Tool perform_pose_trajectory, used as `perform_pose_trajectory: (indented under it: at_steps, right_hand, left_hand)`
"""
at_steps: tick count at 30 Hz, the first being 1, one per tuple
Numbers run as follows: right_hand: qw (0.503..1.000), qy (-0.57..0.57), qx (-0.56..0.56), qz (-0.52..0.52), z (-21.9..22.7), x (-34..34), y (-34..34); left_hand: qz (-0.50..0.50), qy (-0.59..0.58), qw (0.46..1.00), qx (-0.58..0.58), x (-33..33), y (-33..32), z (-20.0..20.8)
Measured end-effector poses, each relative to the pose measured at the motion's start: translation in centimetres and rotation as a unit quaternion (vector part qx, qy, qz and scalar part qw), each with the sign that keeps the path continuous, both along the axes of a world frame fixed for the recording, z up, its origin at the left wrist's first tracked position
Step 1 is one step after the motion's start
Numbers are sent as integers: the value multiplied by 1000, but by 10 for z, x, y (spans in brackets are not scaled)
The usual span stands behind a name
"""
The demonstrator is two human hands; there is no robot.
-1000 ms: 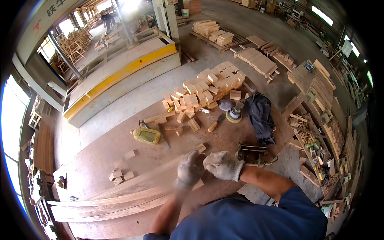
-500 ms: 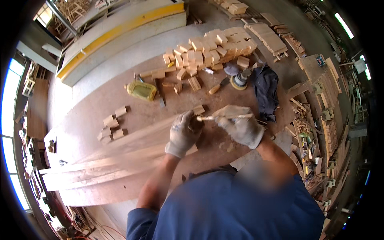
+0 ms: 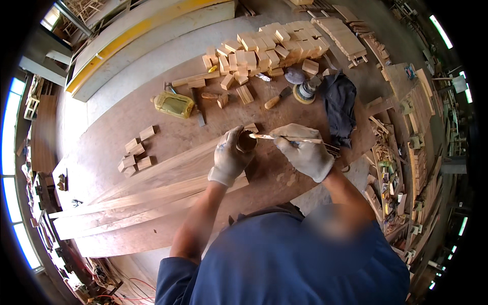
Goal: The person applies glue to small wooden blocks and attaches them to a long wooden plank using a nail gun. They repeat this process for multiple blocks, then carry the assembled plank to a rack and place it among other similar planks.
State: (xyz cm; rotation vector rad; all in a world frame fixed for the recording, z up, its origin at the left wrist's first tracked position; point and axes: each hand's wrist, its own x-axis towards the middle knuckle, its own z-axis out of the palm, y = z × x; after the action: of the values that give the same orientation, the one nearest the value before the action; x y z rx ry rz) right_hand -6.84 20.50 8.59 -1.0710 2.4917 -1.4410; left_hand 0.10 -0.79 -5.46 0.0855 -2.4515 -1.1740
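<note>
My left hand (image 3: 226, 158), in a pale work glove, is closed around a small dark brown round container (image 3: 247, 143) whose opening faces up. My right hand (image 3: 306, 156), gloved too, pinches a thin wooden stick-like tool (image 3: 300, 139). Its pale tip lies at the container's rim; whether it touches the inside I cannot tell. A small wood block (image 3: 251, 127) sits just beyond the container. Long wooden boards (image 3: 152, 189) lie to the left of my left hand, partly passing behind it.
Stacked wood blocks (image 3: 264, 53) cover the table's far side. Nearer lie a yellowish bottle (image 3: 173, 104), a hammer (image 3: 196, 108), a wood-handled tool (image 3: 278, 98), a sander (image 3: 305, 92) and a dark cloth (image 3: 339, 108). Several loose blocks (image 3: 136, 147) rest at left; shelving (image 3: 391, 178) stands at right.
The view has shifted slightly. The container now shows more of its opening, and the stick's tip has moved a little away from my left fingers. Both hands keep their holds.
</note>
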Motion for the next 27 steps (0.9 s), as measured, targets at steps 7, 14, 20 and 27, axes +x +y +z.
perform_pose_trajectory:
  at_steps: [7, 14, 20, 27]
  right_hand:
    - [998, -26, 57, -21, -39, -19, 7]
    - [990, -25, 95, -97, -72, -39, 28]
    - [985, -57, 70, -148, -85, -50, 28]
    - [981, -105, 45, -155, -95, -55, 26]
  left_hand:
    - [-100, -77, 992, -26, -31, 14, -24]
    - [-145, -160, 976, -33, -74, 53, -50]
    - [-111, -186, 976, -32, -105, 61, -83]
    - [-63, -162, 983, -54, -62, 4, -70]
